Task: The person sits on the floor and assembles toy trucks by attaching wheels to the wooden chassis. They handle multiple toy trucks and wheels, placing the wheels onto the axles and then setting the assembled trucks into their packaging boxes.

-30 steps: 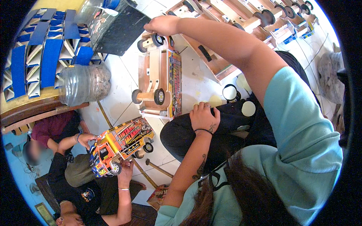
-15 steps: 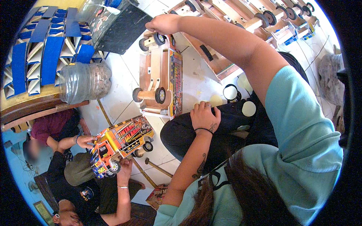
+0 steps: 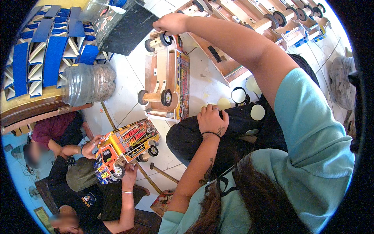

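Note:
A wooden toy truck point(image 3: 159, 70) lies overturned on the tiled floor, its underside and black wheels facing up and its printed side panel to the right. My right hand point(image 3: 171, 24) reaches to the truck's far end, its fingers curled down and closed there by the front wheels; the fingertips are partly hidden. On my dark-trousered knee lies my left hand point(image 3: 212, 120), palm down with fingers stretched out, holding nothing. To the left, a co-worker's two hands hold a painted orange and yellow toy truck point(image 3: 130, 142).
More overturned wooden truck bodies point(image 3: 249, 27) stand in a row at the far right. A clear plastic jar point(image 3: 89, 84) and stacked blue-painted parts point(image 3: 52, 58) are at the left. Beside the truck is a dark board point(image 3: 130, 31). A hammer point(image 3: 163, 173) and round yellowish discs point(image 3: 257, 112) lie nearby.
My hands and the overturned truck keep nearly the same places. The co-worker's hand at the orange truck's cab has shifted slightly upward along it, and their head has turned a little.

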Available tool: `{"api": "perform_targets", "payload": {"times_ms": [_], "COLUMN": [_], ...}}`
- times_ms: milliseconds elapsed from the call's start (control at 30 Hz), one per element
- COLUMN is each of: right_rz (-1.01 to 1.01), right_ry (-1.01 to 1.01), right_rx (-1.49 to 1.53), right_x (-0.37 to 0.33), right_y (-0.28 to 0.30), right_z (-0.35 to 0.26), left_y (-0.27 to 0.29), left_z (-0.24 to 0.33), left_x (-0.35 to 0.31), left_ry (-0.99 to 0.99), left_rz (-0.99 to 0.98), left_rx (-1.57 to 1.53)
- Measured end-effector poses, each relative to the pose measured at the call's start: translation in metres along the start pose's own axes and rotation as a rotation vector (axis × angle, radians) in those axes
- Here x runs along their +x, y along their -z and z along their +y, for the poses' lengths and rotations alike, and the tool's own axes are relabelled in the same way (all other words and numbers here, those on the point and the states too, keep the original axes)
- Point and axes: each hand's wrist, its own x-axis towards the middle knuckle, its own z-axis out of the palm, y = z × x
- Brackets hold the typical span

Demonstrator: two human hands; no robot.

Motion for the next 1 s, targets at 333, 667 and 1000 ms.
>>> {"api": "perform_targets", "payload": {"times_ms": [333,667,1000], "right_rz": [-0.082,0.158,0.134], "right_ry": [-0.070,-0.263,-0.735], "right_rx": [-0.008,0.073,0.519], "right_x": [-0.002,-0.012,-0.021], "right_y": [0.002,-0.005,-0.038], "right_z": [0.001,-0.008,-0.082], "left_y": [0.000,0.002,0.002], "left_z": [0.000,0.000,0.000], "left_x": [0.000,0.001,0.000], "left_ry": [-0.003,0.009,-0.003], "left_rz": [0.005,-0.013,0.013], "left_rx": [-0.012,-0.015,0.004]}}
